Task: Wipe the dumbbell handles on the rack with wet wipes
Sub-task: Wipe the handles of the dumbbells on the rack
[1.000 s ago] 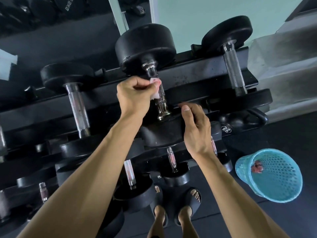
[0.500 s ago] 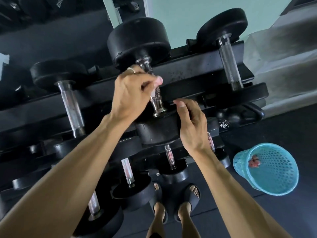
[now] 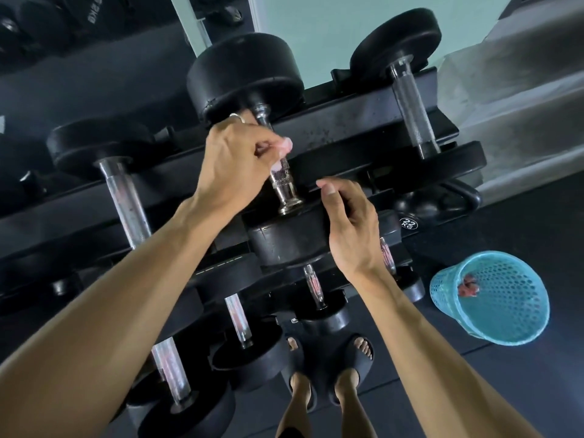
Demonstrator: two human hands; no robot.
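- Nearest, your sandalled feet (image 3: 328, 368) stand on the dark floor at the foot of the rack (image 3: 347, 128); the lowest dumbbells sit just in front of them, and nothing shows whether their handles have been wiped.
- Lower right: a blue perforated bin (image 3: 493, 298) stands beside the rack with a small reddish crumpled scrap (image 3: 468, 287) inside. It may be a spent wipe, though that is a guess.
- Centre right: your right hand (image 3: 354, 229) rests on the near head (image 3: 284, 241) of the central dumbbell, fingers loosely curled over its edge and the thumb raised; judged, it is steadying the weight.
- Centre: your left hand (image 3: 234, 159) pinches a pale wet wipe (image 3: 279, 159) against the chrome handle (image 3: 281, 178) of that dumbbell, fingers curled around the upper part of the bar. The knurled lower stretch and collar are bare beneath the hand.
- Farther: the top-tier handle to the right (image 3: 412, 118) and the one to the left (image 3: 126, 203) lie untouched by either hand; their state cannot be told.
- Progress, as a judgement: you are mid-wipe on one handle, with many others on the rack possibly left.
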